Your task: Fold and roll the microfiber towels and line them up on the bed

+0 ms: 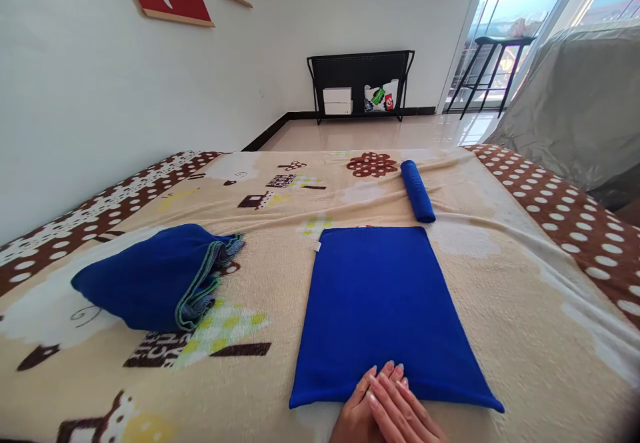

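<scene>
A flat blue cloth (383, 303) lies spread on the patterned blanket (270, 263), with a small white tag at its far left corner. Over the middle of its near edge, my right hand (405, 411) rests across my left hand (354, 411). The right fingers are stretched out side by side; the left fingertips show beyond them, while the rest of that hand is partly covered. Beyond the cloth's far right corner is a rolled blue cloth (418, 191). To the left lies a loose pile of blue cloth (145, 279) with green-stitched edges.
Brown polka-dot fabric (575, 219) borders the blanket on both sides. Past the far edge, a black metal rack (360, 69) stands against the wall, holding white boxes (338, 101) and a printed bag (381, 96). A grey-covered bulky object (575, 103) and a stool (493, 63) are at right.
</scene>
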`<state>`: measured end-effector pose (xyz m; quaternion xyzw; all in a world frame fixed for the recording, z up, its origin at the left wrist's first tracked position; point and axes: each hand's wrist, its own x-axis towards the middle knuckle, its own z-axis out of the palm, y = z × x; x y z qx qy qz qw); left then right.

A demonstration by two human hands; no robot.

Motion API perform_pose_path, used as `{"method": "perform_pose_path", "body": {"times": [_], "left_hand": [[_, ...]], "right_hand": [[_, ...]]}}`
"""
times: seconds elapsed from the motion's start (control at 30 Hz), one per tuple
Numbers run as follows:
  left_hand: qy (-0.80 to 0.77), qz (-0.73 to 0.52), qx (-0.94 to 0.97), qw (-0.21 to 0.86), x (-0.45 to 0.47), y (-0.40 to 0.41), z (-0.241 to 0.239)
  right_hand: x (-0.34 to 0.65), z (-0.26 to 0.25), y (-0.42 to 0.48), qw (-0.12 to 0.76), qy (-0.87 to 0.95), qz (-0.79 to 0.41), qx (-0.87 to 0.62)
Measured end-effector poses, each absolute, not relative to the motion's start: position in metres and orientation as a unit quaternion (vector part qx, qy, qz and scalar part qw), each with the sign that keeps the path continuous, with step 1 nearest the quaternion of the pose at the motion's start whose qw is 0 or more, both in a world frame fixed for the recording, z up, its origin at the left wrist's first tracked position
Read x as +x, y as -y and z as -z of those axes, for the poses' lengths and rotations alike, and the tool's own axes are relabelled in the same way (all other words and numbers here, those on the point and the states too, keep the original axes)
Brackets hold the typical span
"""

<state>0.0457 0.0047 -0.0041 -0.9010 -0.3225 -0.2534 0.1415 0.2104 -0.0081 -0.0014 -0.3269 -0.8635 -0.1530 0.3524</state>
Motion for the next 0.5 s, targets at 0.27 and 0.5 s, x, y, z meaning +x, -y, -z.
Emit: {"method": "perform_pose_path", "body": {"times": [0.27,0.5], "left_hand": [[0.330,0.307,-0.885,0.121,0.053,-0.002,0.007],[0.275,0.149,-0.939,0.144,-0.012,-0.012,-0.039]], "right_hand": [[0.261,-0.006,0.005,0.243,0.894,0.152,-0.345],[0.324,-0.009,0.015,0.178,0.901,0.162,-0.360]]}}
